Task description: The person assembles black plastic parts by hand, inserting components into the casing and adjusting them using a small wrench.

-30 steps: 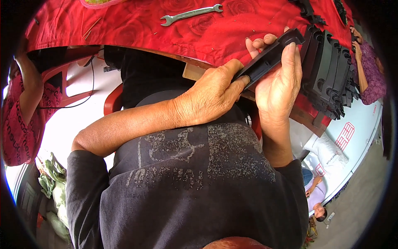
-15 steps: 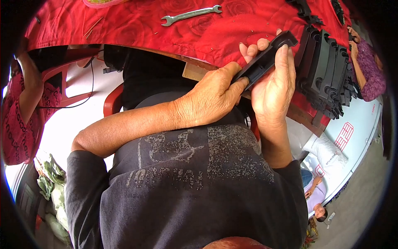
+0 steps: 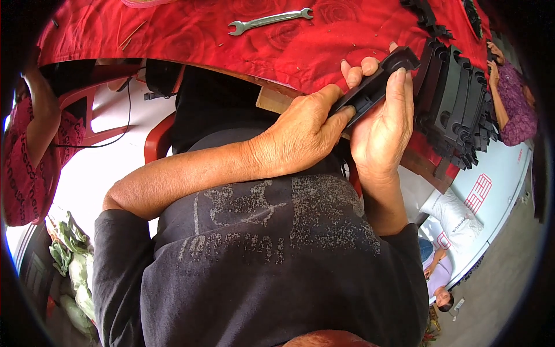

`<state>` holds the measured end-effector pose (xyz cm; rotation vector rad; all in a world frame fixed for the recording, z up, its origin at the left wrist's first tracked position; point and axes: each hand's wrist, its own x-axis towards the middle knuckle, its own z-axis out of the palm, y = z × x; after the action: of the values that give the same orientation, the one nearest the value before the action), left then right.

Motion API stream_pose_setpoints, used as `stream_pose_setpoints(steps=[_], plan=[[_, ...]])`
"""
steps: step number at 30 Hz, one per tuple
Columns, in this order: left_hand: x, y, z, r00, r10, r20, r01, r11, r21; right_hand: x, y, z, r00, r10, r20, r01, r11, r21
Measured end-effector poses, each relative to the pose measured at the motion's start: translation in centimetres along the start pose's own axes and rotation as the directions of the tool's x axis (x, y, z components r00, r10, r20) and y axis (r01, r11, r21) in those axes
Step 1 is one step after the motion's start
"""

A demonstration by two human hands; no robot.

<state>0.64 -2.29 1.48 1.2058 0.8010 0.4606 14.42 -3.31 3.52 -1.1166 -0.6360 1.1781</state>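
Note:
Both hands hold one long black plastic part (image 3: pixel 378 81) just in front of the table edge. My left hand (image 3: pixel 303 136) grips its near end, thumb pressed on the top face. My right hand (image 3: pixel 381 121) wraps the far end from the right, fingers stretched along its side. The part is tilted, its far end raised toward the red rose-patterned tablecloth (image 3: pixel 243 52). A stack of similar black curved parts (image 3: pixel 457 104) stands on the table just right of my right hand.
A silver open-end wrench (image 3: pixel 269 20) lies on the cloth at the back. A red plastic chair (image 3: pixel 159 141) is under me. Another person in red (image 3: pixel 29 156) sits at the left, one in purple (image 3: pixel 514 98) at the right. White sacks (image 3: pixel 457 214) lie on the floor.
The black part's far end has tipped up a little and my right fingers have slid further along it. My left hand has kept its grip.

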Motion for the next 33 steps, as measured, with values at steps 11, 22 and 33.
stream_pose_setpoints(steps=[11,22,33], plan=[[0.4,0.3,0.0,0.999,-0.032,-0.031,0.03,0.997,-0.065,0.5,-0.1,0.8,0.999,-0.022,0.044,0.022,1.0,0.001],[1.1,0.3,0.2,0.993,-0.031,-0.111,0.021,0.995,-0.094,0.7,0.5,1.0,1.0,-0.028,0.007,0.028,0.997,-0.076],[1.4,0.4,0.3,0.992,-0.075,-0.098,0.063,0.991,-0.118,0.8,0.6,0.7,1.0,0.023,0.009,-0.022,0.998,-0.055]])
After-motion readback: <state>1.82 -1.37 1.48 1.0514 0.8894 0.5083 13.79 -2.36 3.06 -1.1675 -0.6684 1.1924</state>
